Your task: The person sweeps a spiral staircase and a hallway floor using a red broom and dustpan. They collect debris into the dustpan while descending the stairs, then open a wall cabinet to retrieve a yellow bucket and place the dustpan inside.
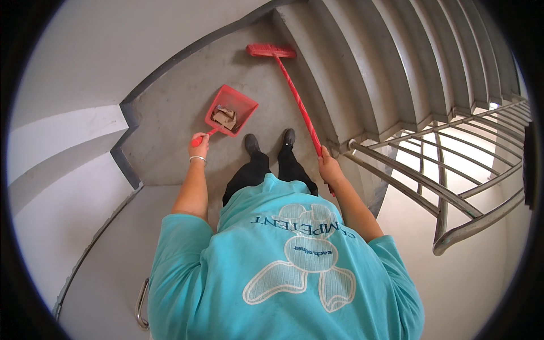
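My left hand (pixel 199 145) grips the short handle of a red plastic dustpan (pixel 246 104), whose open side faces away from me. Scraps of brown cardboard (pixel 224 117) and some darker debris lie in the pan. On the other side, my right hand (pixel 329 166) is closed around the upper part of a red broom handle (pixel 299 104) with a pale swirl pattern. The broom head (pixel 270 50) is beyond the dustpan, near the lowest stair, its bristles pointing away from me. Whether the bristles touch the floor I cannot tell.
I stand on a grey concrete landing (pixel 182 93). Concrete stairs (pixel 344 72) rise at the right, bordered by a metal railing (pixel 416 178). A white wall (pixel 85 63) with a dark skirting band runs along the left. A metal handle (pixel 142 304) shows low at the left.
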The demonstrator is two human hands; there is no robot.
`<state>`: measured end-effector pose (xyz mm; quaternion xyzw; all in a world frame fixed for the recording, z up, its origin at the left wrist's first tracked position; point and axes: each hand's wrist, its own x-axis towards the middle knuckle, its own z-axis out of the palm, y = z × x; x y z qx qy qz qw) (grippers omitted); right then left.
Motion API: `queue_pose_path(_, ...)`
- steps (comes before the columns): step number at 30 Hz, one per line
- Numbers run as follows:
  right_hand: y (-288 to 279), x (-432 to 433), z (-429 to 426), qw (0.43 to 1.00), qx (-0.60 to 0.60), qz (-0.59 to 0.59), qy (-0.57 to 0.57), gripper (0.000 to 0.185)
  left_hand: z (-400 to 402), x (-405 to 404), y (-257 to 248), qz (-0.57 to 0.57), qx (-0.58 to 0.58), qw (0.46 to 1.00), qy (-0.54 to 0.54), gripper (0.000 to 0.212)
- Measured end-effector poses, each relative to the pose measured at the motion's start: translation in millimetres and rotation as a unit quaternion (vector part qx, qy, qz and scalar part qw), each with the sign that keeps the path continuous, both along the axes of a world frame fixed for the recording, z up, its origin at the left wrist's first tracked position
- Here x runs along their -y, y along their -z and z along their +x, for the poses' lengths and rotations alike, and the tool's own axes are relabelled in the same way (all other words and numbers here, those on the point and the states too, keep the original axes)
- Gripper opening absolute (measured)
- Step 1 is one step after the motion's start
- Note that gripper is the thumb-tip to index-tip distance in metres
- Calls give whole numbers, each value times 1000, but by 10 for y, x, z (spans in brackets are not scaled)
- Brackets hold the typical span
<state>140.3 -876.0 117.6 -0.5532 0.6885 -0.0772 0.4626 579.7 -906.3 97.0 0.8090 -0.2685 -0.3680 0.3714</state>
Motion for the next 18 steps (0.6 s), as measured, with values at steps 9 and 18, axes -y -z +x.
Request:
queue_pose_path(9, -1016, -583, -294, 919, 312, 241, 25, 42, 159, -224, 339, -56, 91, 994, -13, 13)
queue_pose_path(18, -793, 198, 277, 982, 63, 13, -180, 47, 197, -488, 88, -48, -35, 994, -96, 15)
